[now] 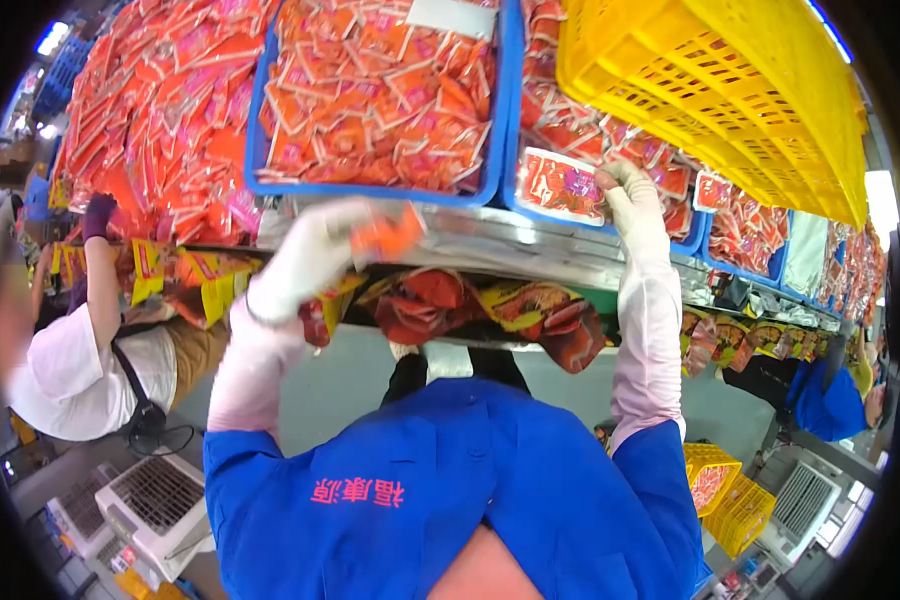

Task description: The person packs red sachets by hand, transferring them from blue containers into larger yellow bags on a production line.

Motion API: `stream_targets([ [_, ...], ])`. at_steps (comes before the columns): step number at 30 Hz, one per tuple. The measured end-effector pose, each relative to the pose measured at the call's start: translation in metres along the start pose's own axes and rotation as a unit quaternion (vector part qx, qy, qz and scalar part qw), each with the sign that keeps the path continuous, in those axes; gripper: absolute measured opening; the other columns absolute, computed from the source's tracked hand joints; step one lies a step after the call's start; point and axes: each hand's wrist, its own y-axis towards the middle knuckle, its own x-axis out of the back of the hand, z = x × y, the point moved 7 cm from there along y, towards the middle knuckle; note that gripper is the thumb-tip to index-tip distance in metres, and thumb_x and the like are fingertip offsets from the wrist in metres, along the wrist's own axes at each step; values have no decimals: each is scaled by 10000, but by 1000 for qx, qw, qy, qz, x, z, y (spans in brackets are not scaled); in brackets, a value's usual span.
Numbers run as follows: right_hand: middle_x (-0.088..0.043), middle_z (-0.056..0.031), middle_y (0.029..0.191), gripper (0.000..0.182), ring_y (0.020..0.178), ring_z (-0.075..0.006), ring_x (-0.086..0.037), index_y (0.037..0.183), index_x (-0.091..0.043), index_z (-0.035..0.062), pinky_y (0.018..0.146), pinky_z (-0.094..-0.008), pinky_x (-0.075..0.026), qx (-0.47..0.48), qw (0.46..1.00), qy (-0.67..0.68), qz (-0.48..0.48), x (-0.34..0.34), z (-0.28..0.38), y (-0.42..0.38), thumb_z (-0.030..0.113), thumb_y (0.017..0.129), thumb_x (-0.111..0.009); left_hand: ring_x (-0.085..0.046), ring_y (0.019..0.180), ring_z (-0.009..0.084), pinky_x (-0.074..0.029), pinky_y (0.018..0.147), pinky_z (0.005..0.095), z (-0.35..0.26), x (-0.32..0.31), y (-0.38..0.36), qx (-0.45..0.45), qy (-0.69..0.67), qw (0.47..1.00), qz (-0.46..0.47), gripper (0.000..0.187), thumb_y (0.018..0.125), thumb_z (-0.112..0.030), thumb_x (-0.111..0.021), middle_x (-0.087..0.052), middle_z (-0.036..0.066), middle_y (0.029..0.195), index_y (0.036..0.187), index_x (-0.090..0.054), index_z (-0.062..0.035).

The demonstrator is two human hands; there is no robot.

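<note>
My left hand (315, 255), in a white glove, is closed on a small orange-red packet (388, 235) near the table's front edge. Both are smeared by motion. My right hand (632, 195), also gloved, pinches the right end of a white packet with red and purple print (562, 187), above the front of a blue tray. Straight ahead, another blue tray (375, 193) is heaped with small red packets (380, 110). Printed red-and-yellow bags (430, 305) hang along the table edge below my hands.
A large pile of red packets (160, 110) lies at left. A yellow crate (730, 90) overhangs the trays at upper right. A co-worker in a white shirt (80, 380) stands at left, one dark-gloved hand (98, 215) by the pile. Someone in blue (828, 400) is at far right.
</note>
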Motion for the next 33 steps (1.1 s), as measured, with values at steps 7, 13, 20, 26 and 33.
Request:
stream_targets([
  [7,-677,-166,823,124,787,-270,-711,965,-663,28,697,-409,-569,335,852,-305,262,-227,51,-122,87,887,-587,-609,1015,341,-479,985,486,50,-72,-94,-69,395,903,-155,190,753,-159,-707,-668,117,914,918,-696,-65],
  [13,-721,-146,1167,331,1008,-338,-712,1203,-682,97,841,-437,-574,157,672,-469,551,-393,-40,-147,237,925,-571,-631,798,229,-432,1068,539,95,-68,-127,-139,538,831,7,49,749,-160,-661,-597,54,717,756,-674,-113],
  [20,-732,-162,1073,298,1046,-327,-699,1134,-726,98,902,-441,-545,227,728,-371,531,-355,11,-139,226,882,-631,-626,742,268,-450,1006,511,74,-44,-117,-104,523,845,-35,73,740,-183,-701,-616,62,701,725,-671,-118],
  [26,-747,-137,962,366,938,-322,-725,997,-735,80,838,-452,-565,-24,824,-544,158,-51,5,43,415,869,-658,-619,864,340,-442,851,456,13,22,4,-93,493,841,-204,187,835,-262,-722,-669,129,867,879,-675,-87],
  [33,-723,-182,1103,345,1098,-359,-674,1116,-728,138,955,-445,-533,-79,808,-563,156,-20,-131,97,333,846,-641,-694,1022,312,-500,911,467,133,35,156,213,610,763,24,310,891,-421,-652,-747,112,1012,1062,-757,-186],
])
